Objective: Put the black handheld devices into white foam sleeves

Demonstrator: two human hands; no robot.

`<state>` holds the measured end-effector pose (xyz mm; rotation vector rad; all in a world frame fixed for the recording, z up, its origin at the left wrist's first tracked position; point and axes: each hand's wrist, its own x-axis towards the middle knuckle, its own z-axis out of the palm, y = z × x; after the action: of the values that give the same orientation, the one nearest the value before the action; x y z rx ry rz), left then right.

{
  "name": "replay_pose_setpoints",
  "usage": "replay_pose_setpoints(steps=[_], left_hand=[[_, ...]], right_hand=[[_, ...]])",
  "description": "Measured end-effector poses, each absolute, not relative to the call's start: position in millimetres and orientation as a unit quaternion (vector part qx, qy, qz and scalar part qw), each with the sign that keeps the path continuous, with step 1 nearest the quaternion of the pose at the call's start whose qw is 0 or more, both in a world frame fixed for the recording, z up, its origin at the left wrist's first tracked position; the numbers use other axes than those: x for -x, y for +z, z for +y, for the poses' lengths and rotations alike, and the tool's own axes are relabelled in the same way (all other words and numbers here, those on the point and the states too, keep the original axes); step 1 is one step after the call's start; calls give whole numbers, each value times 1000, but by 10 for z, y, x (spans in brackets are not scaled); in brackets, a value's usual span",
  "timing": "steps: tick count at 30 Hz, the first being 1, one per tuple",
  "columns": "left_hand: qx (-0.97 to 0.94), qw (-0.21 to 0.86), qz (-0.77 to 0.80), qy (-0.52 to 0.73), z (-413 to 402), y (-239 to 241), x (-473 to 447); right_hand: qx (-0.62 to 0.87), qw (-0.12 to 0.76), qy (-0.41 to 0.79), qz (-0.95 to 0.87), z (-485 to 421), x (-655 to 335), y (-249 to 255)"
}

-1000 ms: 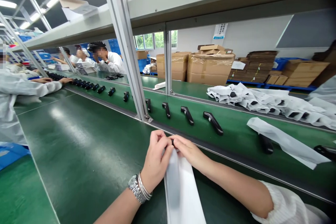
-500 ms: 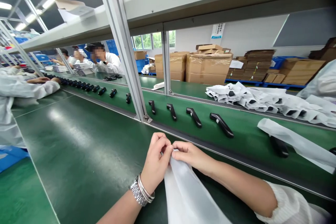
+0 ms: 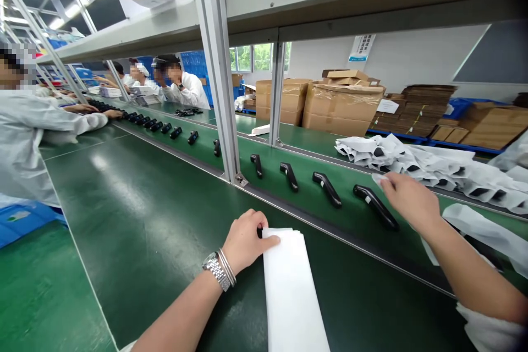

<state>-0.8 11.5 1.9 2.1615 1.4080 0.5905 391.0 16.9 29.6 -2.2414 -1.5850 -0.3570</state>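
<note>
In left hand (image 3: 244, 242), white bags (image 3: 291, 289).

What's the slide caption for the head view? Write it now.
Left hand grips white wrappers; right hand pinches a wrapper near a black device.

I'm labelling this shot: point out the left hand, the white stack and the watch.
Left hand (image 3: 244, 243), head view: back of the hand.
White stack (image 3: 292, 292), head view: top face.
Watch (image 3: 216, 272), head view: metal band.
</note>
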Motion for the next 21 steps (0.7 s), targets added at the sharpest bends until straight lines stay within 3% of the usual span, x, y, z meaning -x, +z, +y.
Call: replay_pose_setpoints(steps=[2, 5, 13, 18, 21], left_hand=[[-812, 232, 497, 200, 94, 6, -29], [-830, 197, 478, 208, 75, -4, -75], [-862, 154, 427, 226, 59, -5, -91], [-873, 152, 389, 250, 30, 19, -112], [-881, 134, 371, 261, 4, 44, -117]], right_hand=[[785, 175, -132, -580, 264, -3933, 161], [766, 206, -15, -609, 423, -3681, -51], [724, 379, 231, -528, 695, -3128, -244], [463, 567, 451, -510, 440, -2624, -70], [370, 608, 504, -490, 281, -2328, 5]])
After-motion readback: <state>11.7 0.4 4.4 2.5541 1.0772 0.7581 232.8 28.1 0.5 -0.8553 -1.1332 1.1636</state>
